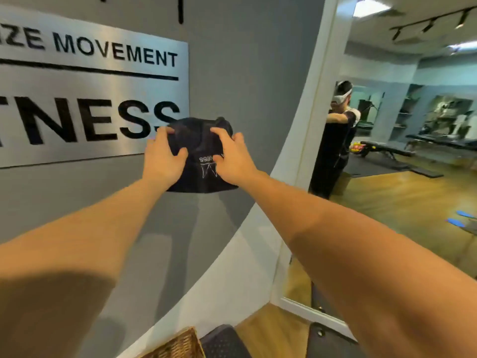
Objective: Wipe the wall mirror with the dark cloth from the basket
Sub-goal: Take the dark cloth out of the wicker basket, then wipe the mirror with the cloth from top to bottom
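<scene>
I hold a dark cloth [198, 148] with a white printed logo up in front of the grey wall, at arm's length. My left hand [164, 156] grips its left side and my right hand [231, 157] grips its right side, fingers spread over the fabric. The wall mirror [413, 151] stands to the right in a white frame, apart from the cloth. It reflects me and the gym room. A corner of the woven basket [178, 344] shows at the bottom edge.
A brushed-metal sign [90, 86] with black letters hangs on the grey wall left of the cloth. A dark padded bench end [222, 342] sits below by the basket. Wooden floor [271, 329] runs under the mirror.
</scene>
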The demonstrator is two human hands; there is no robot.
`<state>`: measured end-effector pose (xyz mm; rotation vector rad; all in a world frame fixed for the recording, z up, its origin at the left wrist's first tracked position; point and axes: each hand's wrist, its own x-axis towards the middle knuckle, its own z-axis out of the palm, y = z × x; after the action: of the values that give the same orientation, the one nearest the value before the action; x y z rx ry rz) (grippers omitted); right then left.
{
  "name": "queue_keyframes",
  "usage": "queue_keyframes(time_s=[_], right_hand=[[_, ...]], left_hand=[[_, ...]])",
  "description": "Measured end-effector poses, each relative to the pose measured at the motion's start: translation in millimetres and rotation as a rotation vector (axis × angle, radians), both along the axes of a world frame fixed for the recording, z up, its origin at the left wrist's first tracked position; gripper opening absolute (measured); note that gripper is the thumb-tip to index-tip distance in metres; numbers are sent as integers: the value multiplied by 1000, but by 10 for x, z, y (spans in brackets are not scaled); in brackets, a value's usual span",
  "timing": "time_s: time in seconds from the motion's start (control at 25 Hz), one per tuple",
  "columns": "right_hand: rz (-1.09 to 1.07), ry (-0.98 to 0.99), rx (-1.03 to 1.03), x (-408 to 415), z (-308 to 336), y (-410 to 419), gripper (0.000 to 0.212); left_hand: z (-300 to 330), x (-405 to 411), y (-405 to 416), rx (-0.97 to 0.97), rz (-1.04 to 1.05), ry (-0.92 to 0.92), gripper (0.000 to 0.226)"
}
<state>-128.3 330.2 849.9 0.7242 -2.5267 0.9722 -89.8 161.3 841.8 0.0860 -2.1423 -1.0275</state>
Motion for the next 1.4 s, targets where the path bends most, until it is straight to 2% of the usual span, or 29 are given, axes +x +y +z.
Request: queue_keyframes(time_s=[0.08,0.2,0.4,0.64,0.8,0.96,1.24,1.4], right_hand=[[-81,94,-41,319,398,393,69],[-204,175,-48,734,676,989,69],[-372,206,-19,1161,841,2129,71],[-549,199,-6,1089,824,3421,76],[-591,213,8,815,834,4149,76],[-580,221,59,349,844,4571,74],[-528,271,18,-985,953,4630,79],[-533,355,37,-1972,1247,4540,79]], left_hand=[[438,174,383,-48,-50,75,48],[753,342,972,-81,-152,154,45],[933,460,2116,-56,-354,187,42],[1018,283,3477,-69,-527,199,46],[1003,-74,4228,-65,-568,183,47],[959,-516,4612,-73,-559,169,47],[1149,-1722,4671,-104,-511,205,48],[1424,-2671,4541,-135,-500,253,50]])
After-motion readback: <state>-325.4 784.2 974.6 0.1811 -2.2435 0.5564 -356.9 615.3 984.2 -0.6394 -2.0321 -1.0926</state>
